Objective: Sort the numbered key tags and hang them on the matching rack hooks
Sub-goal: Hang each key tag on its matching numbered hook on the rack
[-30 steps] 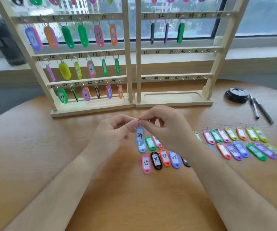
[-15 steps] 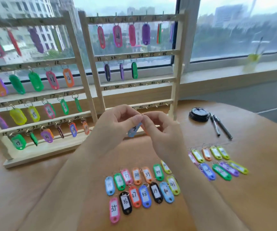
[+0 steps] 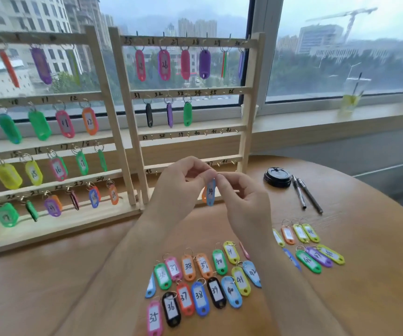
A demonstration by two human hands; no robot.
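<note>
Both hands are meeting in mid-air above the middle of the tabletop. The left hand (image 3: 178, 187) and the right hand (image 3: 246, 202) are each pinching the top of the blue tag (image 3: 211, 194), finger and thumb curled onto its ring end. The tag is hanging upright between them, a glossy plastic oval with a white paper label reading 34. An orange sliver is showing just behind it; I cannot tell whether that is a second tag.

Two pale wooden racks are standing side by side along the far edge, the left rack (image 3: 113, 117) and the right rack (image 3: 249, 93). Each is a ladder of flat rails with handwritten numbers and small metal hooks. On the right rack six tags are dangling from the top rail. Three more, black, purple and green, are hanging from the rail below, under 31, 32 and 33.

Loose tags (image 3: 199, 297) are lying in two rows by the near edge, the right forearm covering some. A second cluster (image 3: 309, 260) is sitting toward the right edge. One round black lid (image 3: 277, 177) and two pens (image 3: 304, 195) are lying near the far right edge.

The tabletop (image 3: 353, 306) is round, smooth, warm wood. Behind it a wide window is showing grey towers and a crane, with a clear plastic cup (image 3: 352, 93) resting on the sill.
</note>
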